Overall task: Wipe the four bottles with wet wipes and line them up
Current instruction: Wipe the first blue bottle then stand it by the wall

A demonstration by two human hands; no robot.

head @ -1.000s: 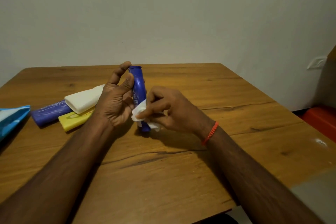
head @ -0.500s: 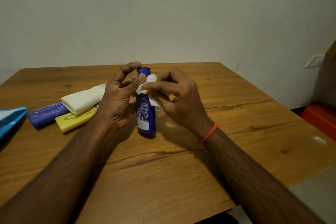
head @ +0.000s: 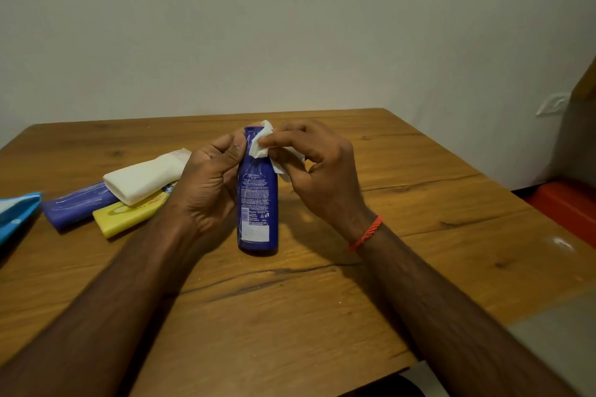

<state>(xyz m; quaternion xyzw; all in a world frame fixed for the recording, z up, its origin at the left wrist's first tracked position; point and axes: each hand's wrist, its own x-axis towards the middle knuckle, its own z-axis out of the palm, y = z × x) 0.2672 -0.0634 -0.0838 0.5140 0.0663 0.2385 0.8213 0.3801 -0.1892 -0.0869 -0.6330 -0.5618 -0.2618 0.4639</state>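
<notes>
Head view: a dark blue bottle point(head: 258, 203) stands upright near the middle of the wooden table point(head: 419, 235), its printed label facing the camera. The left hand point(head: 206, 190) holds the bottle's upper part from the left side, fingers curled and the thumb against the neck. The right hand point(head: 316, 171) pinches a white wet wipe point(head: 261, 145) between thumb and forefinger and presses it onto the bottle's cap and neck; part of the wipe hangs crumpled under the fingers. A red thread bracelet point(head: 366, 234) circles the right wrist.

To the left of the hands three more bottles lie on their sides, bunched together: a white bottle point(head: 145, 179) rests on top of a purple bottle point(head: 77, 206) and a yellow bottle point(head: 132, 219), which lie side by side. A blue packet point(head: 16, 216) shows at the left edge of the table, near the purple bottle. Beyond the table's right side sits a red object point(head: 567, 206), only partly in view.
</notes>
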